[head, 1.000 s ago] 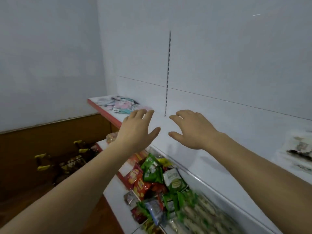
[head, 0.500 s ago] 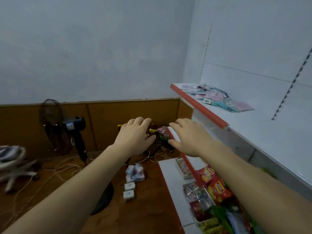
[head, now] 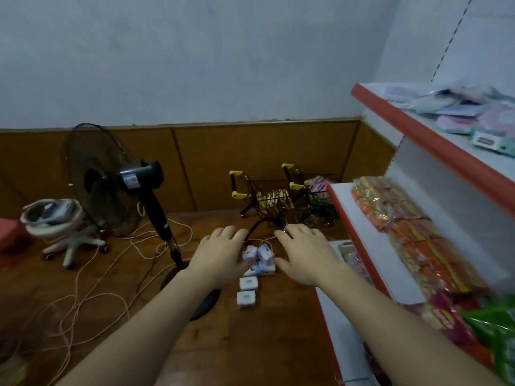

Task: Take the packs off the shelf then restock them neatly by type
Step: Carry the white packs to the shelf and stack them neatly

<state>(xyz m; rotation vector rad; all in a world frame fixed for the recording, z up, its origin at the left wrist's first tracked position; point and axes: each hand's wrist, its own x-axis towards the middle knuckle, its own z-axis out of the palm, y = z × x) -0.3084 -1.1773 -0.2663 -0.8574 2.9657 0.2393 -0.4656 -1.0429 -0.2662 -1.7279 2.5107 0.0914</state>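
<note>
Both arms stretch forward over the wooden floor. My left hand (head: 220,253) and my right hand (head: 306,254) are spread flat, palms down, and hold nothing. Between and below them lies a small heap of white and blue packs (head: 259,260) on the floor, with two white packs (head: 247,291) lined up nearer to me. The shelf unit (head: 434,146) stands at the right. Its top level carries pastel packs (head: 471,112), blurred. The level below holds orange snack packs (head: 401,221), and red and green packs (head: 479,327) lie nearer to me.
A black standing fan (head: 111,182) stands at left on a round base, with cables (head: 83,296) trailing over the floor. A white swivel chair (head: 55,224) is at far left. Two small wire baskets with yellow handles (head: 267,199) sit against the wooden wall panel.
The view has swung left and down, from the shelf's top level to the floor. Both hands stayed spread and empty and now hover over the packs on the floor.
</note>
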